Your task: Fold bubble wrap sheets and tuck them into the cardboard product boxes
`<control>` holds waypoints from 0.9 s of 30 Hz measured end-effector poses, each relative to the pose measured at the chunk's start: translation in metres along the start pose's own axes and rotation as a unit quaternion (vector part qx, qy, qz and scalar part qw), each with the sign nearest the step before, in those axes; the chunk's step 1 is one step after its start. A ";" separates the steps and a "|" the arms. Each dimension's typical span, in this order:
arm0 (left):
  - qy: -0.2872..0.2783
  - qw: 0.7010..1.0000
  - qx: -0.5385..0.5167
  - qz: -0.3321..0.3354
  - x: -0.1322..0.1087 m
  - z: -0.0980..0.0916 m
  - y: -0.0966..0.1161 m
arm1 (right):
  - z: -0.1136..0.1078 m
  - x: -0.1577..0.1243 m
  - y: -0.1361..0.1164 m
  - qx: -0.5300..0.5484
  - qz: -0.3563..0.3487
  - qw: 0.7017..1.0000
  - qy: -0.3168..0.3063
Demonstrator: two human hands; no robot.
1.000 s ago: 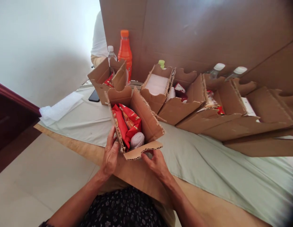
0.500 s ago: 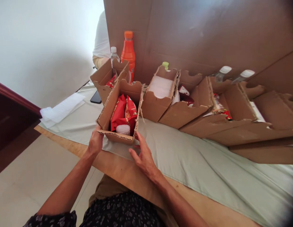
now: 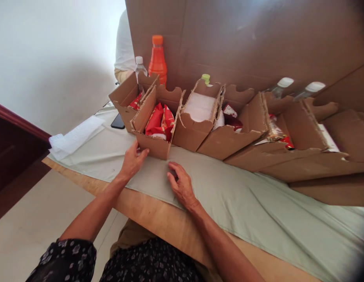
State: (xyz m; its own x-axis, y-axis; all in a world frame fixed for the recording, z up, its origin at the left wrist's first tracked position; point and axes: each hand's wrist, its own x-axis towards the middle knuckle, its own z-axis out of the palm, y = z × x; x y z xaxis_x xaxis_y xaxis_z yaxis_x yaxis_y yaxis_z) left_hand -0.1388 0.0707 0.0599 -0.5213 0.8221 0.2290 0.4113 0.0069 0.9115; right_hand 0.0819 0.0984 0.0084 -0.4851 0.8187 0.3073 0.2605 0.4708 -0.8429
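A cardboard box (image 3: 154, 145) stands in line between two others, with red packets (image 3: 160, 120) and a bit of something white inside. My left hand (image 3: 132, 160) touches the lower left of its front wall, thumb and fingers apart, not gripping it. My right hand (image 3: 181, 184) hovers over the green cloth (image 3: 217, 180) just in front of the box, fingers loosely curved and apart, holding nothing. Close on the right is a box (image 3: 190, 133) with white foam-like material (image 3: 199, 106). On the left, another box (image 3: 123, 98) holds a red packet.
More cardboard boxes (image 3: 296, 160) run along to the right. Behind the row stand an orange bottle (image 3: 157, 62), clear bottles with white caps (image 3: 285, 82) and a large cardboard panel (image 3: 243, 43). A phone (image 3: 118, 122) and white wrap (image 3: 76, 135) lie left. A person's sleeve (image 3: 125, 43) shows behind.
The box with red packets has moved back, into line with the others. My left hand has followed to its front wall; my right hand has come away from it.
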 end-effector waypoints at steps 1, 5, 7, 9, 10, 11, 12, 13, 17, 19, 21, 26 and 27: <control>0.008 1.000 0.010 0.000 0.010 0.005 -0.001 | 0.000 -0.001 0.000 0.004 -0.001 1.000 0.000; 0.039 0.998 0.056 -0.010 0.046 0.023 -0.003 | 0.000 -0.002 -0.001 0.016 0.002 1.000 0.004; 0.055 0.995 0.078 -0.017 0.059 0.031 -0.003 | -0.001 -0.002 -0.002 0.021 0.003 1.000 0.005; 0.066 0.993 0.093 -0.021 0.064 0.039 -0.003 | -0.001 -0.001 -0.003 0.025 0.003 1.000 0.004; 0.070 0.993 0.098 -0.020 0.064 0.041 -0.003 | -0.002 -0.001 -0.003 0.027 0.002 1.000 0.004; 0.071 0.992 0.102 -0.019 0.062 0.042 -0.004 | -0.002 0.000 -0.003 0.030 0.001 1.000 0.004; 0.072 0.992 0.104 -0.015 0.058 0.041 -0.004 | -0.002 0.000 -0.003 0.032 0.001 0.999 0.004; 0.072 0.992 0.106 -0.011 0.054 0.038 -0.003 | -0.002 0.000 -0.003 0.034 0.001 0.999 0.005; 0.113 0.985 0.120 0.055 0.046 0.000 0.004 | -0.001 0.000 -0.001 0.045 0.004 0.999 0.007; 0.154 0.970 0.128 0.139 0.057 -0.027 0.013 | 0.000 0.000 -0.001 0.050 0.007 0.999 0.008; 0.161 0.955 0.131 0.213 0.078 -0.050 0.024 | 0.000 0.001 0.000 0.055 0.010 0.998 0.008; 0.026 0.952 0.183 0.242 0.133 -0.072 0.045 | -0.001 0.003 -0.002 0.065 0.016 0.998 0.012; 0.003 0.950 0.199 0.241 0.137 -0.074 0.048 | -0.001 0.004 -0.003 0.068 0.019 0.997 0.013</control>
State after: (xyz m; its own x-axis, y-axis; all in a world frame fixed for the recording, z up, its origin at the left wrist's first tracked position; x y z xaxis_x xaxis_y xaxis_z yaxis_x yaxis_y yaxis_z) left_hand -0.2455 0.1414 0.1597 -0.2049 0.7811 0.5898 0.8524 -0.1537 0.4998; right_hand 0.0802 0.1005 0.0123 -0.4541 0.8446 0.2837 0.1625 0.3915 -0.9057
